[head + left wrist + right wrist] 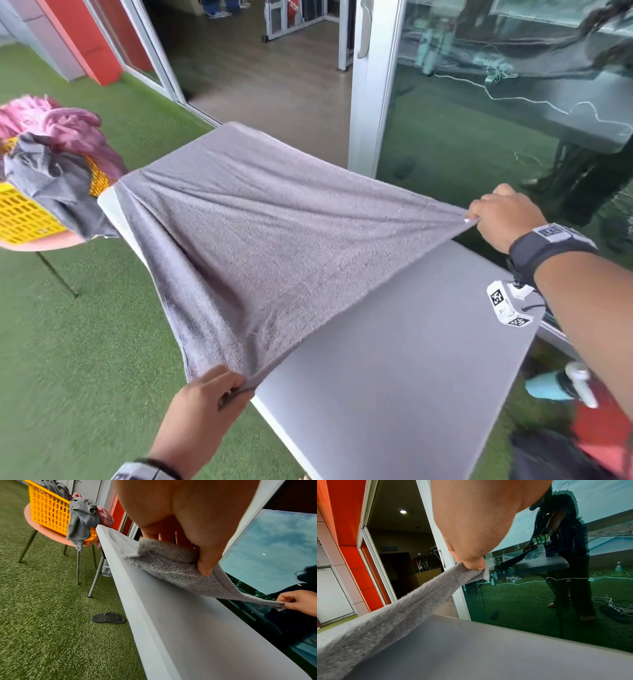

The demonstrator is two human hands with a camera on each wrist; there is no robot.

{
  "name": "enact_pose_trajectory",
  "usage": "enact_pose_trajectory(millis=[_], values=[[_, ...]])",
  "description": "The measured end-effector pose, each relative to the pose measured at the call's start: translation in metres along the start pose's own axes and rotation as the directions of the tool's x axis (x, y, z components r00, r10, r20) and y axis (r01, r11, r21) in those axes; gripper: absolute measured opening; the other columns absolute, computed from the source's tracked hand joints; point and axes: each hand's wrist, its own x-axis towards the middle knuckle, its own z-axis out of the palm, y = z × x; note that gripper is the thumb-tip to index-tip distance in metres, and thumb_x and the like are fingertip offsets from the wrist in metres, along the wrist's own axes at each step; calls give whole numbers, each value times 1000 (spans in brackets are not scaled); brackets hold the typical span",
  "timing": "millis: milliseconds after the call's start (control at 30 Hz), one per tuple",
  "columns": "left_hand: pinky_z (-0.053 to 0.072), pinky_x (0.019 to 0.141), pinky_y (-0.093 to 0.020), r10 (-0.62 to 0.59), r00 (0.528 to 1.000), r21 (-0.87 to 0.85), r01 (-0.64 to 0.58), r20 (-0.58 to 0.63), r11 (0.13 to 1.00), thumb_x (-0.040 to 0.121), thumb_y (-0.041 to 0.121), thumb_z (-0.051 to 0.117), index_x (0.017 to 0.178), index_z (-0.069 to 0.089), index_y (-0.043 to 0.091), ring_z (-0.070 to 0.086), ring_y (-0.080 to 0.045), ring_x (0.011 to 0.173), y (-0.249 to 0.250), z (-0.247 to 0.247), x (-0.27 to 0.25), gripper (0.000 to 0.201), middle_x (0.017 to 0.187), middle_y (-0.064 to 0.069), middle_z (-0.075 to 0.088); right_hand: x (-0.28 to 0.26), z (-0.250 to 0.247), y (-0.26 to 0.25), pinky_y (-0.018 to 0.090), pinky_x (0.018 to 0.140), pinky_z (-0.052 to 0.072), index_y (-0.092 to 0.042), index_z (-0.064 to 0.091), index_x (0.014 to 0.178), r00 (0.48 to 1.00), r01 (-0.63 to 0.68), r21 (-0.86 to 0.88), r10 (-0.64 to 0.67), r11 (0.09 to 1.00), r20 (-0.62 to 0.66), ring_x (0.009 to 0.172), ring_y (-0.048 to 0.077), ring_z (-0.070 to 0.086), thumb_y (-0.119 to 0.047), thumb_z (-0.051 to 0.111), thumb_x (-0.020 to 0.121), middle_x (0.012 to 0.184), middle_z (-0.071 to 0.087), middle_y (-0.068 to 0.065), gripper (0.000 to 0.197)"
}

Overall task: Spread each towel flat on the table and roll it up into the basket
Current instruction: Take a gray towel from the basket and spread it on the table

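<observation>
A grey towel (260, 233) lies stretched over the far half of the grey table (404, 359), its near edge lifted off the surface. My left hand (219, 394) pinches the near left corner at the table's left edge. My right hand (496, 216) pinches the near right corner above the right edge. In the left wrist view the thumb (204, 566) presses the towel (171, 566) against curled fingers. The right wrist view shows my fingers bunched on the towel (423, 599) corner. A yellow basket (24, 219) with grey and pink towels stands to the left on a round stool.
The stool (51, 534) holding the basket (48, 509) stands on green turf beside the table's far left corner. A black sandal (109, 618) lies on the turf under the table edge. A glass wall and open sliding door (366, 85) stand behind the table. A spray bottle (561, 383) sits at lower right.
</observation>
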Motion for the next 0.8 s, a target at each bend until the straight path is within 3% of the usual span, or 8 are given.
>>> enact_pose_trajectory(millis=[67,200,300,467,567,667,800], values=[[40,51,-9,-29,999,-1,29,-19,1000,78,26,83,81,69,38,58,-1,61,8,10,-6,19,78,21,58,6,12,17,36,72,41,-25,74,84,1000,5,14,-5,1000,1,97,31,47,2,65,73,90,60,0,31],[44,58,-10,-90,993,3,90,-83,996,81,20,80,92,72,40,59,2,71,29,46,-21,24,83,25,58,26,52,53,37,78,50,-41,57,67,997,49,34,-51,998,58,90,28,52,-14,69,74,97,56,-6,31],[45,58,-12,-170,975,-10,170,-144,985,82,20,78,94,75,39,59,3,74,52,83,-35,23,83,26,58,31,75,74,37,77,50,-35,68,74,985,137,17,-138,990,105,88,26,54,-16,63,76,89,59,-5,20],[40,57,-11,-355,912,-39,355,-204,934,76,17,85,96,77,40,57,4,69,87,145,-60,32,77,26,57,9,99,106,35,75,45,-36,75,82,953,252,62,-258,966,158,96,23,52,-13,63,78,80,56,-10,27],[41,56,-14,-451,865,-81,444,-220,892,74,15,86,91,78,36,56,3,68,111,179,-75,28,76,25,57,-7,114,125,32,73,41,-36,74,86,929,281,77,-291,957,229,93,21,51,-18,60,81,80,50,-12,24],[36,57,-9,-527,823,-126,511,-213,850,72,12,86,77,71,36,54,7,67,135,203,-88,29,75,24,57,-26,126,134,32,74,41,-36,71,83,900,310,109,-328,945,287,85,16,44,-12,61,84,80,47,-12,25],[34,58,-10,-613,768,-142,596,-188,790,72,16,85,71,52,45,52,3,70,149,221,-104,44,76,21,56,-42,143,145,34,68,39,-35,68,76,915,296,226,-344,928,211,85,18,42,-3,70,80,81,60,-10,32]])
